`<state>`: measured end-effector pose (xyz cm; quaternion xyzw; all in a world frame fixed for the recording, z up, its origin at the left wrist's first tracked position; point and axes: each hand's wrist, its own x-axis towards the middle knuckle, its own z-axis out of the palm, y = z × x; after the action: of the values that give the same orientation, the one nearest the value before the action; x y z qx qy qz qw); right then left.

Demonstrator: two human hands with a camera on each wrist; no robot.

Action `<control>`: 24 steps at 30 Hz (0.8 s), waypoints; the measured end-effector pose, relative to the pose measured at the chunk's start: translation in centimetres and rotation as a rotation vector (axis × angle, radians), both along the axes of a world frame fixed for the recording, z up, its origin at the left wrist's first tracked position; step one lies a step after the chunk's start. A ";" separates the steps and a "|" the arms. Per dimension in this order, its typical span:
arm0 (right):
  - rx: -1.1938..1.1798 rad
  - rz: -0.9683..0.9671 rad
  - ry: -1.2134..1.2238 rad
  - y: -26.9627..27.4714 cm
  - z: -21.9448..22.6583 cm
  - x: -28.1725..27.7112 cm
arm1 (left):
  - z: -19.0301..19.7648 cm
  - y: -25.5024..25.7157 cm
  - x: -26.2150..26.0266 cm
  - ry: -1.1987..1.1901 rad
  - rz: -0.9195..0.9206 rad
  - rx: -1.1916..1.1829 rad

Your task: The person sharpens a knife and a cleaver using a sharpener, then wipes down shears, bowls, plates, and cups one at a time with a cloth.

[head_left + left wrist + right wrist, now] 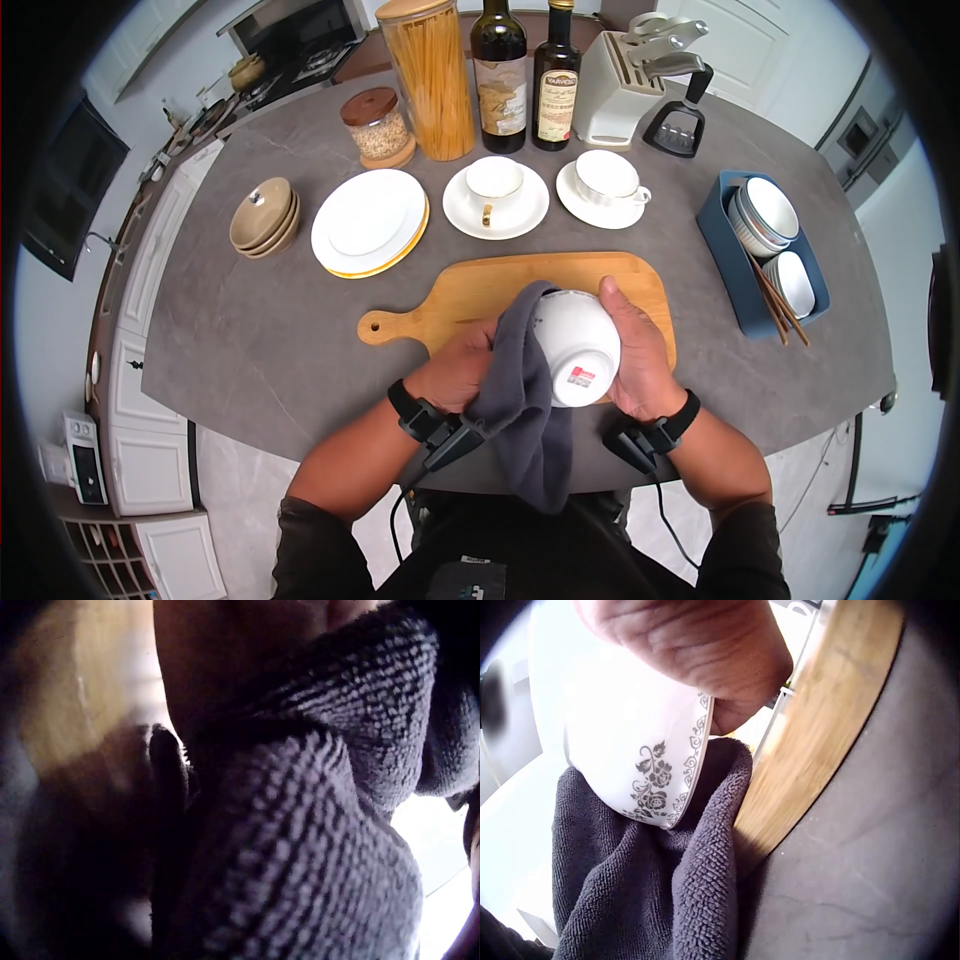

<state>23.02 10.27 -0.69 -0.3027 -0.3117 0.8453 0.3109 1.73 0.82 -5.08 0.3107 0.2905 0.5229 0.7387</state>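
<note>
Over the front of a wooden cutting board, a white bowl is held tilted, its base with a red label turned toward the head camera. My right hand grips the bowl's right side, thumb up along the wall. On the other side my left hand holds a dark grey towel against the bowl and its rim; the towel's lower end hangs down past the table edge. Dark printed flowers show near the bowl's rim in the right wrist view. Towel folds fill most of the left wrist view.
Beyond the board stand stacked white plates, two cups on saucers and brown bowls. A blue bin with bowls and chopsticks is at right. Bottles, a pasta jar and a knife block line the back.
</note>
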 end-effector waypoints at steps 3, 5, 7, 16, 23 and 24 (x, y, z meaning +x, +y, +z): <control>0.028 -0.005 -0.008 0.1 0.1 0.2 | 0.3 0.0 0.5 -0.037 0.069 -0.003; 0.049 -0.001 -0.014 0.2 0.3 0.3 | 0.0 0.1 0.6 -0.064 0.072 -0.019; 0.041 -0.016 -0.040 0.2 0.5 0.2 | -0.1 0.1 0.6 -0.091 0.074 -0.034; 0.078 -0.018 -0.010 0.6 0.3 0.4 | -0.1 0.2 1.3 -0.146 0.156 -0.063; 0.145 -0.015 0.005 0.5 0.3 0.2 | -0.8 0.7 1.5 -0.176 0.254 -0.065; 0.153 -0.003 0.008 0.6 0.1 0.3 | -1.1 0.7 1.4 -0.215 0.269 -0.061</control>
<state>23.28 10.82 -0.56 -0.2751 -0.3738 0.8197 0.3358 3.15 1.57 -6.21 0.1889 0.2645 0.6383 0.6978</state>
